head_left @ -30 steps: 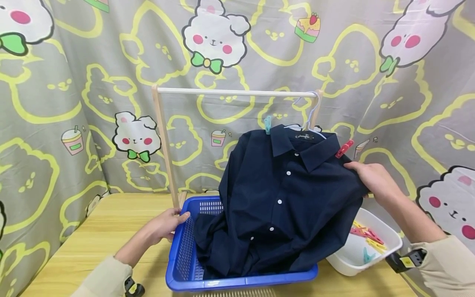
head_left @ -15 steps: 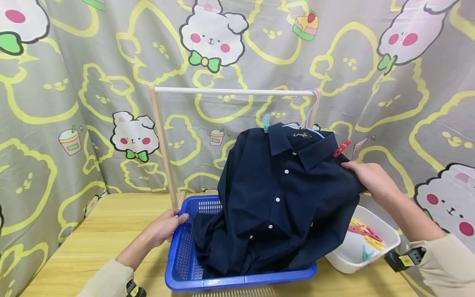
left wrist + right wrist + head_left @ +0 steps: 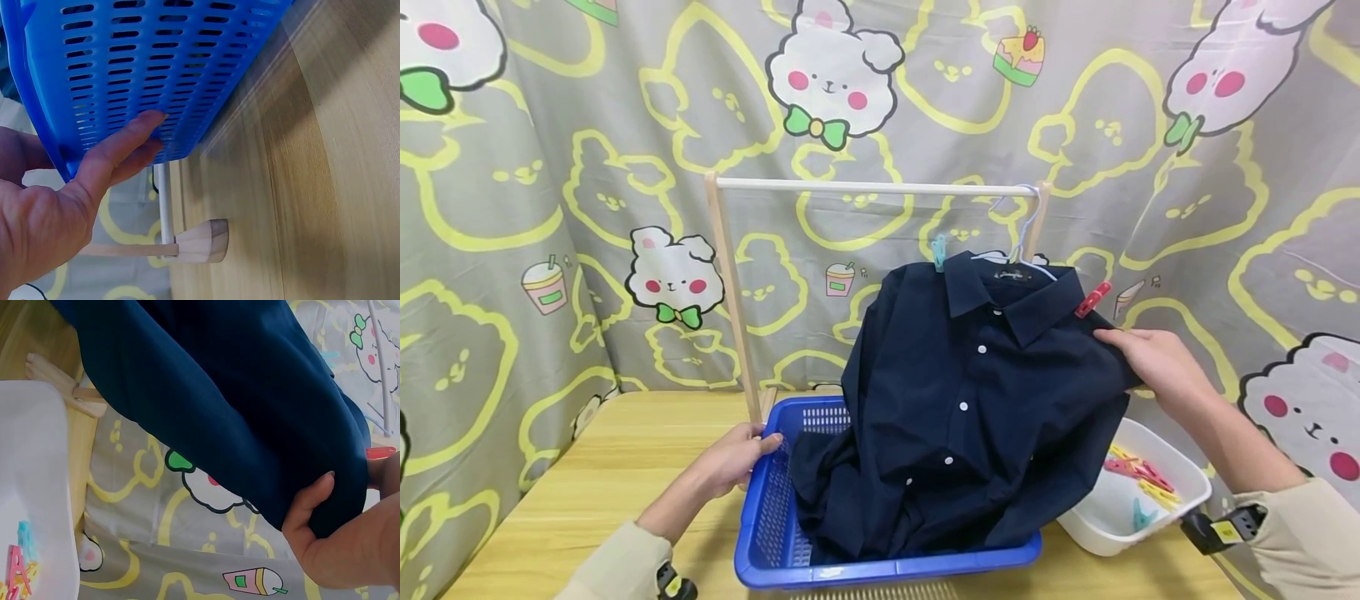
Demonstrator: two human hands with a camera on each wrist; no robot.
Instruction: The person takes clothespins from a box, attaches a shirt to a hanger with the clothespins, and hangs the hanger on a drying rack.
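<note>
A dark navy button-up shirt [image 3: 955, 400] hangs on a pale lilac hanger [image 3: 1024, 242] hooked near the right end of the rack's bar. A teal clothespin [image 3: 939, 253] clips one shoulder and a red clothespin [image 3: 1093, 298] the other. My right hand [image 3: 1165, 367] pinches the shirt at the shoulder beside the red clip; in the right wrist view, the fingers curl round the fabric. My left hand [image 3: 733, 458] grips the left rim of a blue plastic basket [image 3: 887, 570], thumb over the edge and fingers [image 3: 134, 134] against the slotted outer wall. The shirt's lower part lies bunched in the basket.
The small drying rack [image 3: 880, 185] stands behind the basket on the wooden table [image 3: 647, 433], one foot [image 3: 209, 240] near the basket. To the right is a white bin [image 3: 1090, 508] with several coloured clothespins [image 3: 1150, 479]. A patterned curtain [image 3: 880, 83] closes off the back.
</note>
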